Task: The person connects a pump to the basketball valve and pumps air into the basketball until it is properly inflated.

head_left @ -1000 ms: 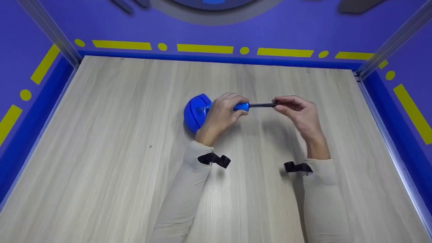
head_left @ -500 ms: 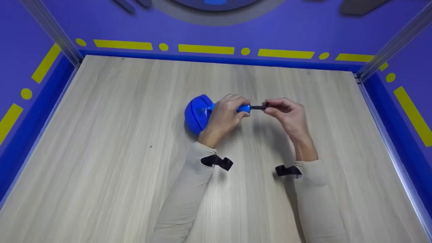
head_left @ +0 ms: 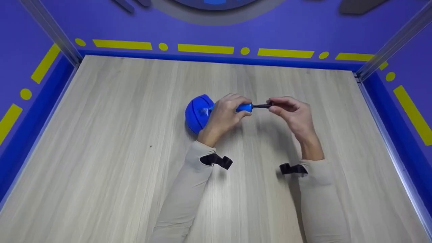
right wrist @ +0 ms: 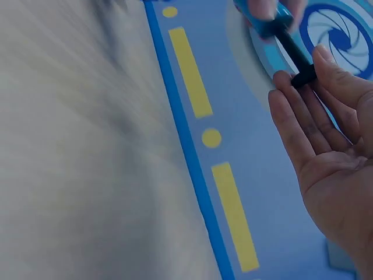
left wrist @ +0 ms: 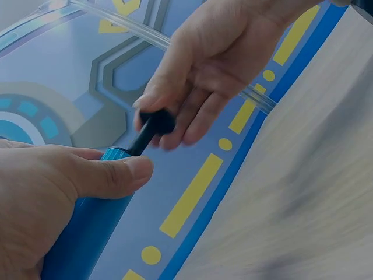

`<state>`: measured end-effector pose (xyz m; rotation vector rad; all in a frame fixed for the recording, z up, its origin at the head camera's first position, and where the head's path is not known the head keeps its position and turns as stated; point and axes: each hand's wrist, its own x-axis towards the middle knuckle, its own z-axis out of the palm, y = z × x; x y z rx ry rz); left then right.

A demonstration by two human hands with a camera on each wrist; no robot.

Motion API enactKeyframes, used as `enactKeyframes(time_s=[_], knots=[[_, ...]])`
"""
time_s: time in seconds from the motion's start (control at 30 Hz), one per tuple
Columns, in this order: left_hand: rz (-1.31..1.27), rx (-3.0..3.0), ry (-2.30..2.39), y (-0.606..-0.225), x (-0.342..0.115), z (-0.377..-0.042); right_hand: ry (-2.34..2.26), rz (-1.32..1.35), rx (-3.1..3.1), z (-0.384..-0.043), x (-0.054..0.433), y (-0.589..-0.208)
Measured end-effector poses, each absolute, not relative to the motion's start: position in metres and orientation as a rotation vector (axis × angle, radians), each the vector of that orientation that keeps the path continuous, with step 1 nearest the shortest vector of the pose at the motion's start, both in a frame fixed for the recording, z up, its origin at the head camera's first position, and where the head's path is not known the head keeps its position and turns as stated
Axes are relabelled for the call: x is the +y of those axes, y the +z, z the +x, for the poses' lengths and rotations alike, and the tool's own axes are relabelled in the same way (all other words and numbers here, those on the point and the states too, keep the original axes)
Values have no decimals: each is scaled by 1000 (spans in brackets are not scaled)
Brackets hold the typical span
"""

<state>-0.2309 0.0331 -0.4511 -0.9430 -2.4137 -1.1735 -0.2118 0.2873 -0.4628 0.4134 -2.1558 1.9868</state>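
Note:
A blue ball with dark seam lines (head_left: 195,116) rests on the table; its outline is uneven, as if dented. From it, a blue hand pump (head_left: 244,107) points to the right, held above the tabletop. My left hand (head_left: 224,113) grips the pump's barrel near its rod end, thumb and fingers around it. Between the hands shows the pump's black rod (head_left: 260,106), partly drawn out. My right hand (head_left: 297,114) pinches the black end handle (right wrist: 304,77) between thumb and fingertips. The left hand hides where pump and ball meet.
The light wooden table (head_left: 111,152) reaches to blue walls (head_left: 216,30) with yellow markings at the back and sides. Metal posts (head_left: 50,30) stand at the back corners. A black wrist mount (head_left: 216,160) is on each sleeve.
My right hand went left, pushing the rod into the barrel, then came back right a little, drawing part of it out. The left hand and ball stayed nearly in place.

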Motion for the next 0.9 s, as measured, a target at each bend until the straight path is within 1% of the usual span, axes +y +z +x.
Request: enactKeyframes(time_s=[0.17, 0.27, 0.37, 0.7, 0.9], knots=[[-919, -2409, -1188, -452, 30, -232, 2076, 332, -2050, -208, 317, -458], [-913, -2417, -1180, -451, 29, -232, 2089, 318, -2020, -208, 322, -459], [-905, -2418, -1165, -450, 30, -232, 2111, 336, -1994, -210, 314, -462], [-946, -2404, -1112, -451, 36, -230, 2054, 385, -2092, -213, 256, -470], [-950, -2417, -1161, -452, 32, -232, 2040, 393, -2130, -213, 257, -469]])
